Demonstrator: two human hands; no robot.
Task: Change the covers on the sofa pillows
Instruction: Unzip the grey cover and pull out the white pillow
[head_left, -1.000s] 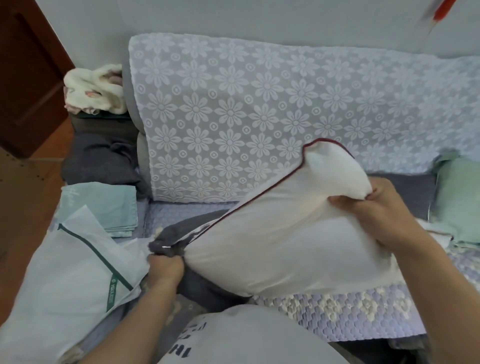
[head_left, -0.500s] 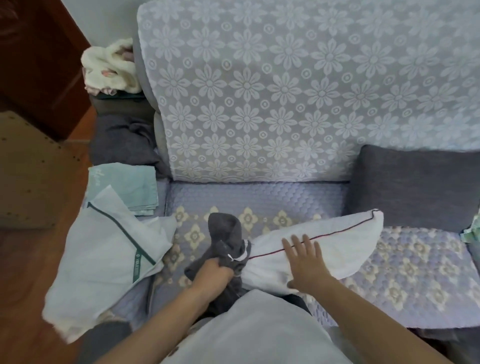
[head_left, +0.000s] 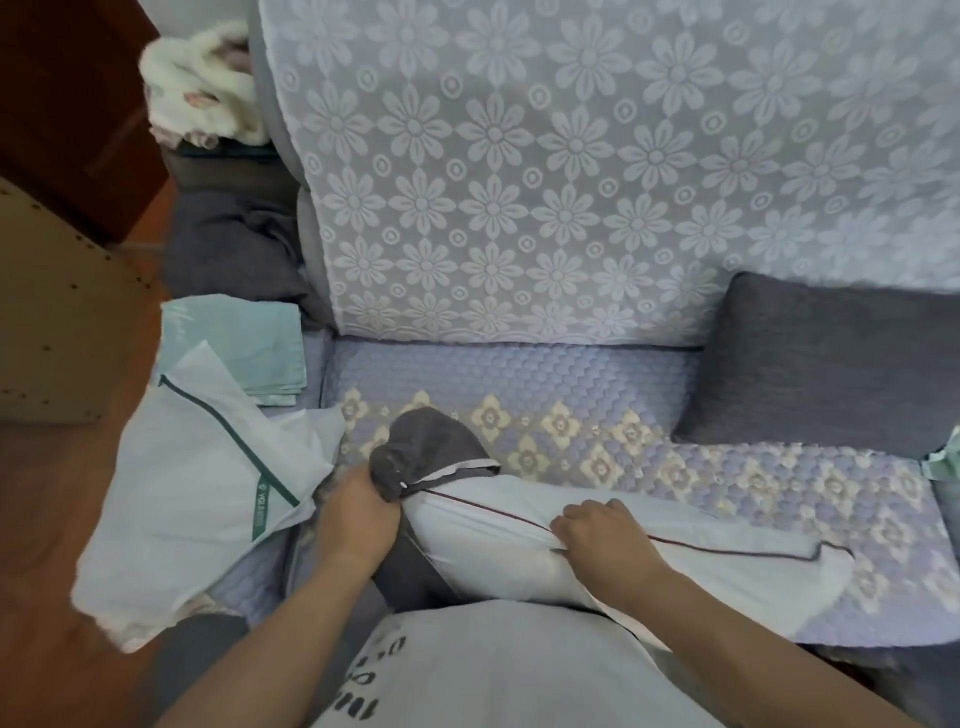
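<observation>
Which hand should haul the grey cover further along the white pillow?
Left. The left hand already grips the bunched grey cover at the pillow's end; the right hand pinches the white pillow mid-length, bracing it.

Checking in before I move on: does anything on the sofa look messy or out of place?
Yes. A white pillow hangs off the seat's left edge over the floor, and a dark cloth lies crumpled on the armrest.
</observation>
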